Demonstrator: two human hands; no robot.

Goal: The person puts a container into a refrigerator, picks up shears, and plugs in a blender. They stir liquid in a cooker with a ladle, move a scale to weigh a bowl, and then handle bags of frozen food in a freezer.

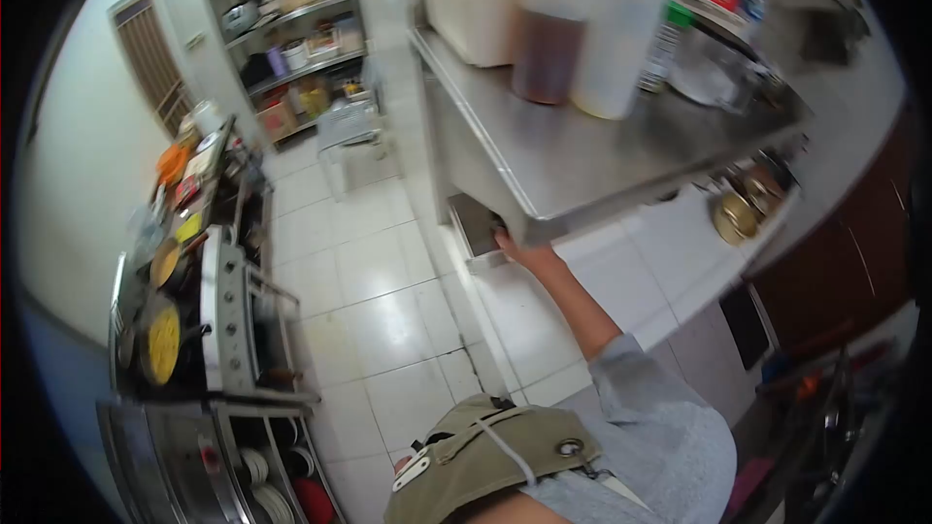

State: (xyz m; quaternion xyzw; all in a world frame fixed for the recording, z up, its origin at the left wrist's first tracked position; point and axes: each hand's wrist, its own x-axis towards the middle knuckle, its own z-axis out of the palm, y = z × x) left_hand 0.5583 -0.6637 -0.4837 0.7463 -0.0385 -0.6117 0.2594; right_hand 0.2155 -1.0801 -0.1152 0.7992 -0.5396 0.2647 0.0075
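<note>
From the right, my grey-sleeved arm reaches under the steel shelf. My right hand [519, 246] is at the edge of a grey metal tray [476, 231] below the shelf's near corner. Its fingers are bent round something dark and small, partly hidden. Above it the steel shelf [582, 170] bears a white tub [471, 5], a bottle of dark brown liquid [549, 58], a pale bottle [612, 63] and a green-capped jar [663, 50]. An olive bag or apron [515, 446] covers my front; only a small patch of skin shows at its left edge, so my left hand is mostly hidden.
A stove [228, 311] stands on the left, with a pan of yellow food [163, 344] and a smaller pan [170, 262]. Stacked plates [262, 485] are below. Farther back are a plastic stool [348, 126] and shelving [301, 34]. Brass-coloured pots [735, 218] sit at the right.
</note>
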